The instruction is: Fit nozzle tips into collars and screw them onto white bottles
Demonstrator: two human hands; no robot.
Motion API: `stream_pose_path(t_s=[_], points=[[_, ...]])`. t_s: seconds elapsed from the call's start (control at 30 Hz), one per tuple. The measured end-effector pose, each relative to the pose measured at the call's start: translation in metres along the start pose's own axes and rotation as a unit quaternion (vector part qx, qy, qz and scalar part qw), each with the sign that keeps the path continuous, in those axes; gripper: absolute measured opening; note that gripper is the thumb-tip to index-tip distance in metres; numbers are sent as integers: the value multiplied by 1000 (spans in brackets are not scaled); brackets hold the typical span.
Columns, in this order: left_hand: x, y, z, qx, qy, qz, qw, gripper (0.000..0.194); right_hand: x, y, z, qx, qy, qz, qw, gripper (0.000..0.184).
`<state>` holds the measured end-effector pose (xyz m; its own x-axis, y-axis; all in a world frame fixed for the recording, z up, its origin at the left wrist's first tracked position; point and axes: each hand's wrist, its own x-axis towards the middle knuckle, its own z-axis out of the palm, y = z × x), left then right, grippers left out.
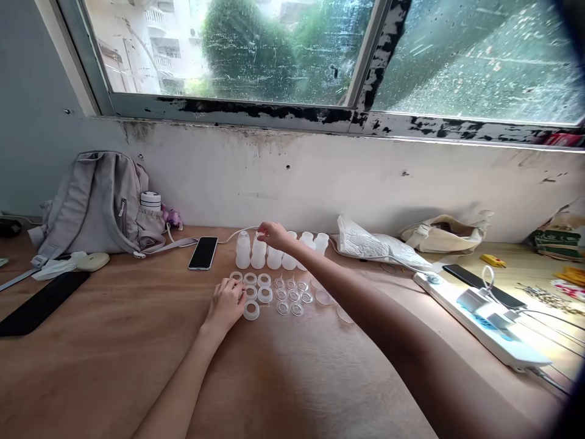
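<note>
Several frosted white plastic bottles stand in a row near the wall. The leftmost bottle has a clearer top than its neighbours. My right hand reaches across to the top of the second bottle, fingertips pinched there; what lies between them is hidden. In front, several white rings lie in loose rows. My left hand rests at their left side, fingers bent but apart, touching or covering some rings. Several small clear round pieces lie right of the rings, and larger clear discs sit partly behind my right forearm.
A phone lies left of the bottles, near a grey backpack. Behind and right are a white padded bag and a beige pouch. A power strip with plugs and cables, and another dark phone, occupy the right side.
</note>
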<state>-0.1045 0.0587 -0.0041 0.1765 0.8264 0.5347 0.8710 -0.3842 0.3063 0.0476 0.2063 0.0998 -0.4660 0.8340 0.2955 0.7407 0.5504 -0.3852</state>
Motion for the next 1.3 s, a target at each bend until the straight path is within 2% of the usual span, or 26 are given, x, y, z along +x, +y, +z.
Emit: stream_pose_path(t_s=[0.13,0.27,0.57,0.73,0.83,0.93,1.03,1.1,1.2,1.3], points=[[0,4,-4,-13,-36,26,999,12,2,3,1,-7,2,9,1000,12],[-1,8,-4,-9,-63,24,998,12,4,4,1,-7,1,11,1000,13],[-2,13,-5,5,-87,34,996,11,0,6,3,3,22,2,1000,15],[-3,17,-7,6,-107,44,993,11,-12,2,-3,15,58,-9,998,23],[-4,19,-11,18,-126,35,991,18,-41,0,-8,23,92,-15,995,15],[-5,21,-16,32,-137,45,989,28,-92,3,-7,28,113,-19,993,9],[-5,24,-17,43,-134,59,988,33,-153,14,8,38,142,11,989,14],[-5,26,-17,43,-130,63,989,31,-185,25,23,54,138,46,988,16],[-6,31,-13,13,-106,69,992,28,-211,38,44,70,98,72,990,13],[-8,41,-7,-55,-61,74,994,33,-216,43,54,78,89,77,990,13]])
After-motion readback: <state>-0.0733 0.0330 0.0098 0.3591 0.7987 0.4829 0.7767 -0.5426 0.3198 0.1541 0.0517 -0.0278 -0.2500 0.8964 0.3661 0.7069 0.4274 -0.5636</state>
